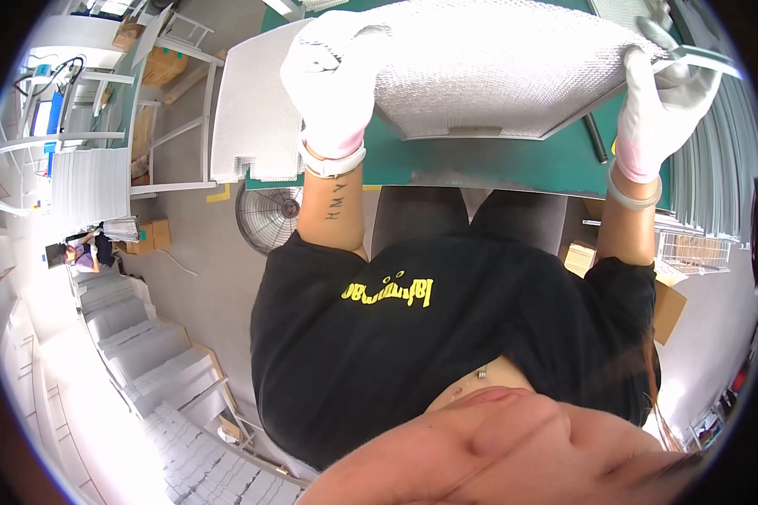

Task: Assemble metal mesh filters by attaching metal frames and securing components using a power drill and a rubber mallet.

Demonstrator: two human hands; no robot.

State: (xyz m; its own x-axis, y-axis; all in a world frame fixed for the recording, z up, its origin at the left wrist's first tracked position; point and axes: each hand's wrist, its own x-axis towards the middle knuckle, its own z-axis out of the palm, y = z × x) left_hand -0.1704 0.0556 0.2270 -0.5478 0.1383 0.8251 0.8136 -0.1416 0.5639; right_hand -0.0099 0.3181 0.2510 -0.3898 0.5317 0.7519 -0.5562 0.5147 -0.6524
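A silvery metal mesh panel (pixel 497 71) is held up, tilted, over a green tabletop (pixel 480 160). My left hand (pixel 333 80), in a white glove, is closed on the panel's left edge; glare hides part of its fingers. My right hand (pixel 664 109), gloved too, pinches the panel's right corner with the thumb in front. Just beyond the right fingers, a pale metal strip (pixel 707 61) sticks out; whether that hand also grips it I cannot tell. A grey glove-like shape (pixel 659 29) shows behind that corner, its owner unclear.
More mesh sheets (pixel 248 109) lie at the table's left end. Long metal strips (pixel 716 151) are stacked at the right. A dark rod (pixel 596 137) rests near the right hand. A floor fan (pixel 269 215) stands below. Far left, another person (pixel 88 252) is among stacked panels.
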